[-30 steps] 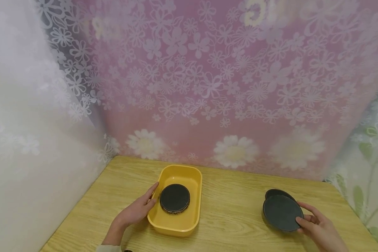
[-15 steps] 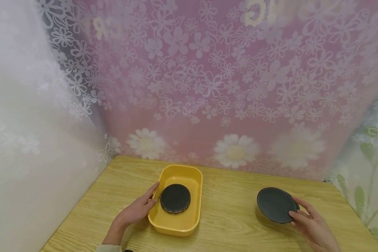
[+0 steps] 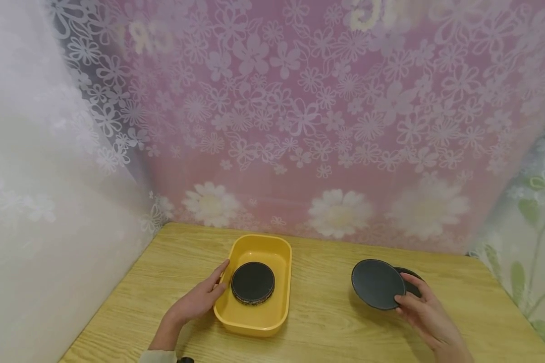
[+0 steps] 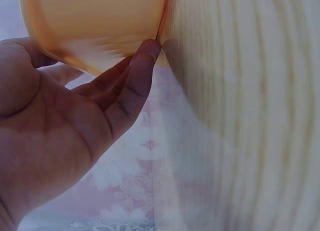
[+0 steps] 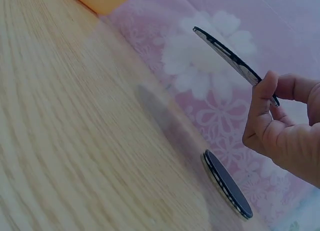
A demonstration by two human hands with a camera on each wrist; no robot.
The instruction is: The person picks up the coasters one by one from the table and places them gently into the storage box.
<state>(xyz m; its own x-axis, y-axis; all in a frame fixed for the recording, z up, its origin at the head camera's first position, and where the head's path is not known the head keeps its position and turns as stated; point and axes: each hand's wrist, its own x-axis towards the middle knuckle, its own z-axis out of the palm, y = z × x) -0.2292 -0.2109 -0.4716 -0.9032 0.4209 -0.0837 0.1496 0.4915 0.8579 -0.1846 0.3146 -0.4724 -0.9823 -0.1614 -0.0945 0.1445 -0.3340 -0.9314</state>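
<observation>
Coaster [image 3: 378, 291]: pinched at its near edge by right hand [image 3: 429, 316], tilted, lifted above table [image 3: 327, 322].
Left hand [image 3: 197, 302]: flat against yellow tray [image 3: 285, 282], fingers straight.
Risk: thin edge-pinch, could slip and drop onto remaining coaster [image 5: 227, 183].

My left hand [image 4: 55, 136] open, fingers [image 4: 135, 76] straight against blurred yellow tub [image 4: 95, 26] wall; wood-grain bench [image 4: 250, 111] beside.
</observation>
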